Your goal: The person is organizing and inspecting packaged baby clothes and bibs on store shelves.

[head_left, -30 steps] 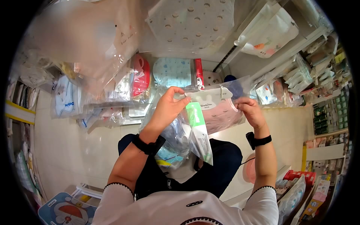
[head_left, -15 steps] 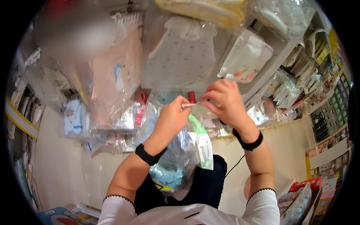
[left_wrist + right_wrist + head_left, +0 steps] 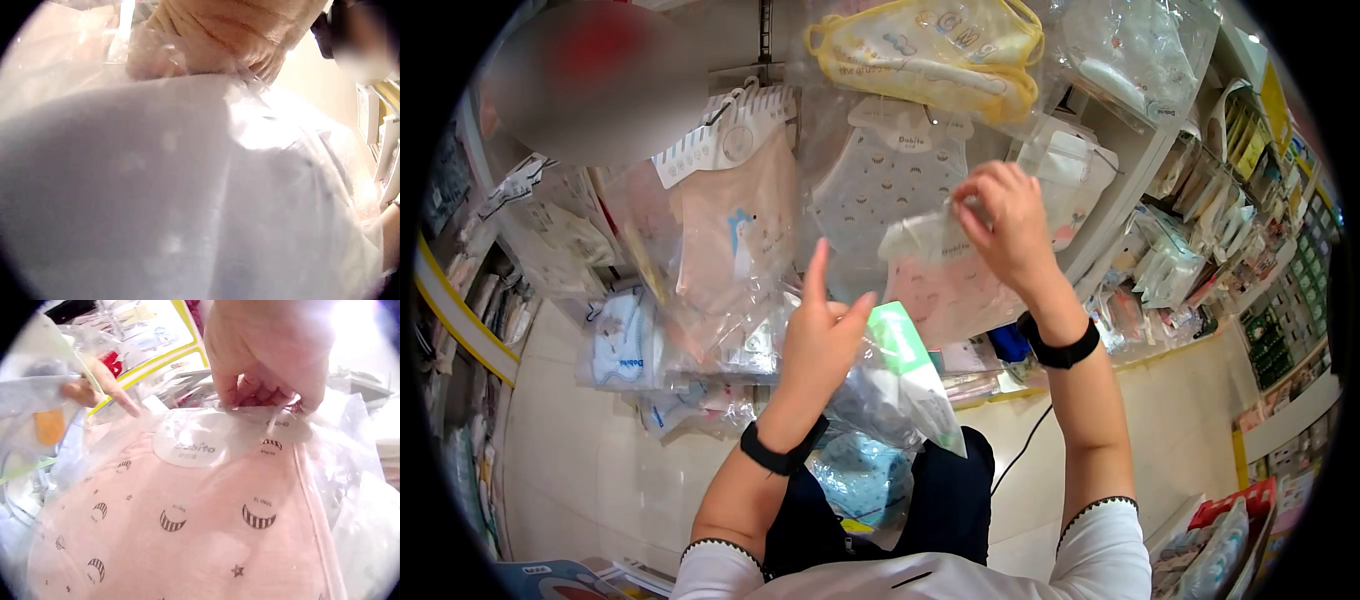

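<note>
My right hand [image 3: 1003, 222] pinches the top edge of a clear-bagged pink garment [image 3: 945, 285] with a white header card, held up in front of the hanging stock. In the right wrist view the garment shows dark striped moons and stars, and the fingertips [image 3: 275, 400] grip beside the card. My left hand [image 3: 825, 335] is lower and to the left, apart from the pink pack, index finger and thumb stretched out. Its other fingers curl on several clear packages, one with a green-and-white card [image 3: 900, 345]. Pale bagged fabric [image 3: 112, 187] fills the left wrist view.
A grey patterned garment [image 3: 890, 165], a yellow-edged pack [image 3: 930, 60] and a peach garment [image 3: 750, 210] hang ahead. Bagged goods [image 3: 625, 340] lie on the low shelf at left. More racks [image 3: 1180, 200] line the right. A cable [image 3: 1025, 450] runs near the knee.
The pink pack, earlier between both hands over the lap, has been raised toward the hanging stock. My left hand has let go of it; the right hand still holds it. The view tilted upward.
</note>
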Demonstrator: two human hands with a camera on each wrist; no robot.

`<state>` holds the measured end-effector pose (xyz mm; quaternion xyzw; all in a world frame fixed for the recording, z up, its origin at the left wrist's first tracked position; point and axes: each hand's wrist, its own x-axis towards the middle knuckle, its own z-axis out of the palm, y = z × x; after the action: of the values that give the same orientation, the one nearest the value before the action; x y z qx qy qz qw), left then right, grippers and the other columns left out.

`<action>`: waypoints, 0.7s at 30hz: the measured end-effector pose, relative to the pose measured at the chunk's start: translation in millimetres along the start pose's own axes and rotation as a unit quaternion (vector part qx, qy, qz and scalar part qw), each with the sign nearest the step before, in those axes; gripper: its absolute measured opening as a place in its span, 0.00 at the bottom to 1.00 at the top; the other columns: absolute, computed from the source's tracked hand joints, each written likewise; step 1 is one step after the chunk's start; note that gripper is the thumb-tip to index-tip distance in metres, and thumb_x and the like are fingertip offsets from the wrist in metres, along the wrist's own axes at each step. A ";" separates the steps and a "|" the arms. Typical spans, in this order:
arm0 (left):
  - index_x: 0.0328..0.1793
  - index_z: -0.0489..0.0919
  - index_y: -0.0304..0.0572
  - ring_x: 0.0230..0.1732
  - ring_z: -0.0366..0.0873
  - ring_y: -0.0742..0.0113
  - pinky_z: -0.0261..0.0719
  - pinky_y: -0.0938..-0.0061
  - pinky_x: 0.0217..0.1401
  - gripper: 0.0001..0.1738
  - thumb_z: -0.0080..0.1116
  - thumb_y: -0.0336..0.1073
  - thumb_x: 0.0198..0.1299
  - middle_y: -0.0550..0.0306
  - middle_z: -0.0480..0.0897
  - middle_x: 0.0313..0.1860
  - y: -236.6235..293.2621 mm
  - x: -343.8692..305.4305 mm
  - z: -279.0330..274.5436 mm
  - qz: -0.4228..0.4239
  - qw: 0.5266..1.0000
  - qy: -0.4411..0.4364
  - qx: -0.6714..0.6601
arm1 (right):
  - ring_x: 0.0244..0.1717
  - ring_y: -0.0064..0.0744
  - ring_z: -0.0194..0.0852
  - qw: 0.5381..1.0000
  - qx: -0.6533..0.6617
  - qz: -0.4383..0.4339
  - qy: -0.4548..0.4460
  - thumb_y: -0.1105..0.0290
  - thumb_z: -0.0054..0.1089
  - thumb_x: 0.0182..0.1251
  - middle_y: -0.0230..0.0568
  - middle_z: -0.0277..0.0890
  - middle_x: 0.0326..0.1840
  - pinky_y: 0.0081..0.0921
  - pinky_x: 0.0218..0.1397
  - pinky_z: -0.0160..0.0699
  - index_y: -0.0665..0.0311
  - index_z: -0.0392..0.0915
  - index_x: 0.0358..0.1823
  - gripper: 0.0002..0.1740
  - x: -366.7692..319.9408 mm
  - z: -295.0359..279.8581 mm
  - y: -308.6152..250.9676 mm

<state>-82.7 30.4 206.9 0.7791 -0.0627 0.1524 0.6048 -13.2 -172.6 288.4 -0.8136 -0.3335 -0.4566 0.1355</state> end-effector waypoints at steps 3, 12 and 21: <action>0.71 0.48 0.41 0.22 0.69 0.81 0.68 0.85 0.27 0.37 0.52 0.26 0.57 0.62 0.77 0.25 -7.8 -8.1 -17.8 -0.004 0.997 0.010 -0.079 | 0.36 0.33 0.67 0.998 0.012 0.012 0.053 0.71 0.61 0.47 0.31 0.71 0.29 0.29 0.40 0.58 0.58 0.75 0.26 0.04 20.9 2.6 6.4; 0.67 0.55 0.35 0.37 0.75 0.75 0.72 0.82 0.39 0.29 0.50 0.27 0.59 0.52 0.76 0.41 -33.2 -7.5 -33.7 -0.026 0.984 -0.018 -0.175 | 0.34 0.29 0.70 0.977 0.071 0.083 0.182 0.68 0.59 0.52 0.28 0.74 0.26 0.27 0.42 0.57 0.58 0.79 0.26 0.03 49.2 23.6 3.7; 0.63 0.61 0.40 0.20 0.66 0.84 0.62 0.86 0.23 0.26 0.53 0.31 0.58 0.68 0.73 0.20 -42.1 -19.2 -43.2 -0.073 0.978 -0.015 -0.197 | 0.36 0.31 0.72 0.983 0.001 0.104 0.149 0.67 0.59 0.51 0.30 0.76 0.28 0.31 0.40 0.62 0.57 0.79 0.27 0.04 57.3 40.3 13.9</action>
<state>-96.0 81.3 171.6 0.6494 -0.0435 0.0802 0.7550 43.0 -137.7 315.3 -0.7668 -0.2239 -0.5554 0.2313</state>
